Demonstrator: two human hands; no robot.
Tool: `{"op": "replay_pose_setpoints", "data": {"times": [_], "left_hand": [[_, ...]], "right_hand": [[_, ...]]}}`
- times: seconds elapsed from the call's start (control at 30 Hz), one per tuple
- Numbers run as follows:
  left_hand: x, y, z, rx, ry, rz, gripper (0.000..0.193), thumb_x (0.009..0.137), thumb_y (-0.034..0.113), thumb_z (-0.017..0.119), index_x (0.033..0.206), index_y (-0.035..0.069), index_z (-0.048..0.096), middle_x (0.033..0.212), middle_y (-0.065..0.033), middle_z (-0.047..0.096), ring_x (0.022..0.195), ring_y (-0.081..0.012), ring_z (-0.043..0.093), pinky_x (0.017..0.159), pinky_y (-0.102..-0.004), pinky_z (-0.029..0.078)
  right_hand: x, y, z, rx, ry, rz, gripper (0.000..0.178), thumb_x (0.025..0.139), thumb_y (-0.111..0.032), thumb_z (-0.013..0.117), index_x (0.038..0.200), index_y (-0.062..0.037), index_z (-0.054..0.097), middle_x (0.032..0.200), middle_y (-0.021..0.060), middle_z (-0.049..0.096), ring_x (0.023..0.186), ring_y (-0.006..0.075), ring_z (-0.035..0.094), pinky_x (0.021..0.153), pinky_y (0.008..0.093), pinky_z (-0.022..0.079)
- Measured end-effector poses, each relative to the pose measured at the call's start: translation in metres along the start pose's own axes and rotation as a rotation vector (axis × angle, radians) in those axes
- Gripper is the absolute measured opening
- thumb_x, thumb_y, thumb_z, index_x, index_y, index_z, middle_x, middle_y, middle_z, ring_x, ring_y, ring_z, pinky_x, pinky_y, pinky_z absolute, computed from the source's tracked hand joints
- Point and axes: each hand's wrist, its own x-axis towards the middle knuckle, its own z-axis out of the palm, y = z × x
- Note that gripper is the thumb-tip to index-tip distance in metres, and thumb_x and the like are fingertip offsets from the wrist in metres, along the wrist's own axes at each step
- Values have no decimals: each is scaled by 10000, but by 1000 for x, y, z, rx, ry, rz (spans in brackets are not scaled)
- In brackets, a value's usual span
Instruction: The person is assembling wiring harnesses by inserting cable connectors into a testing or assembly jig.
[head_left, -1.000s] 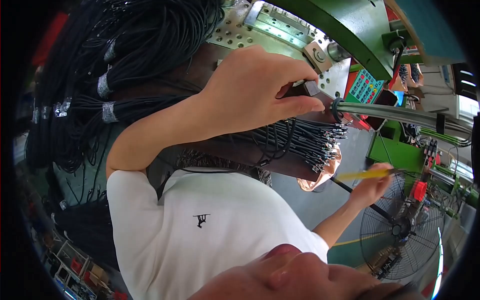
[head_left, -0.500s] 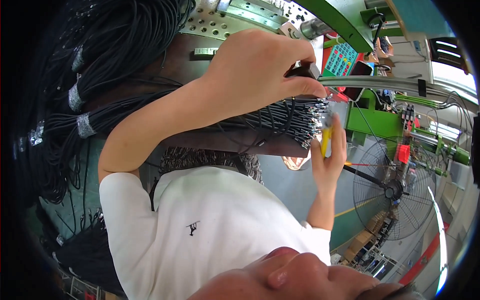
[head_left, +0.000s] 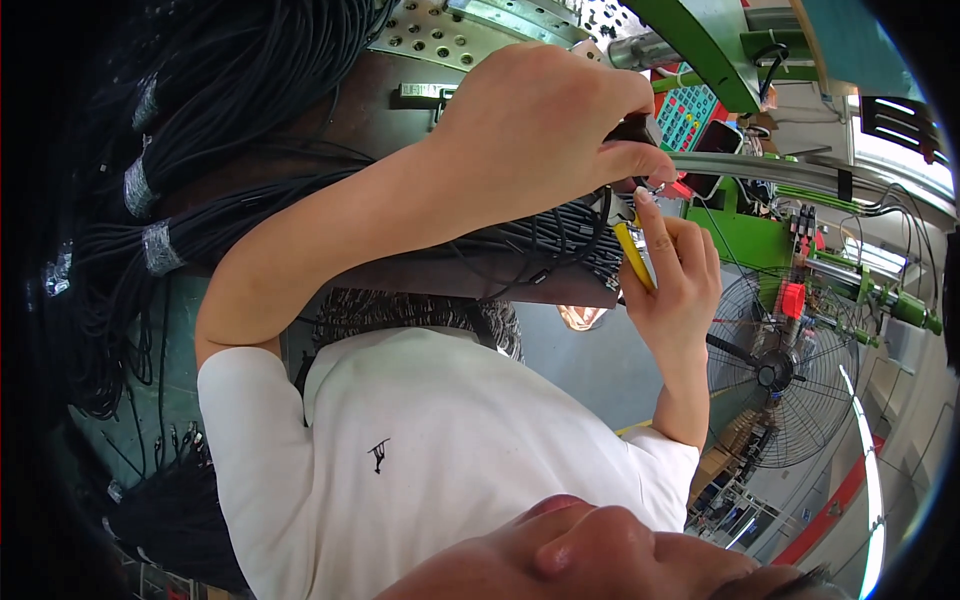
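Head view: left hand (head_left: 550, 115), thumb and fingers pinched on a dark block (head_left: 638, 130), partly hidden; right hand (head_left: 678, 265), fingertip near the left thumb, contact unclear, closed round a yellow-handled tool (head_left: 633, 256), whose metal head (head_left: 619, 211) is by the ends of black cables (head_left: 540, 242) along the brown surface (head_left: 565, 291). Progress: cable lengths at left already banded with silvery wrap (head_left: 160, 249); work at the cable ends apparently unfinished, number done or left not tellable.
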Motion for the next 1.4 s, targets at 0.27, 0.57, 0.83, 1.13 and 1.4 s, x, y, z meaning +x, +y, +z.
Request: {"op": "replay_pose_setpoints", "data": {"times": [0.27, 0.57, 0.83, 1.13, 1.4], "left_hand": [[0, -5, 7, 88, 92, 98, 414, 760, 457, 702, 880, 62, 677, 560, -54, 555, 513, -219, 552, 490, -329, 405], [0, -5, 5, 136, 87, 90, 343, 770, 399, 717, 889, 79, 694, 557, -38, 547, 497, -190, 515, 493, -311, 389], [1, -6, 4, 116, 76, 92, 328, 778, 391, 716, 872, 78, 683, 559, -35, 554, 485, -180, 527, 477, -299, 400], [-2, -12, -32, -27, -55, 99, 259, 876, 271, 656, 983, 35, 666, 708, -43, 625, 607, -82, 567, 562, -218, 437], [-42, -40, -24, -313, -255, -395, 344, 984, 313, 487, 1161, 40, 600, 660, 40, 463, 576, -35, 339, 526, -189, 267]], "right_hand": [[1, -8, 2, -97, -12, 19, 692, 615, -77, 691, 1290, -155, 564, 847, 32, 507, 752, 220, 509, 695, 357, 421], [3, -15, 0, -143, -33, 24, 657, 626, 8, 671, 1265, -113, 574, 794, 44, 514, 719, 205, 526, 633, 330, 462], [4, -2, 8, -136, 50, -48, 605, 640, -26, 680, 1230, -126, 594, 741, 21, 494, 609, 180, 501, 533, 308, 419], [-19, 63, 50, -30, 102, 196, 613, 651, -61, 691, 1248, -120, 570, 865, 68, 558, 802, 257, 554, 698, 366, 436], [-14, 184, 135, 882, 602, 707, 380, 887, -186, 617, 1211, -15, 520, 936, 32, 546, 801, 90, 489, 706, 261, 427]]}}
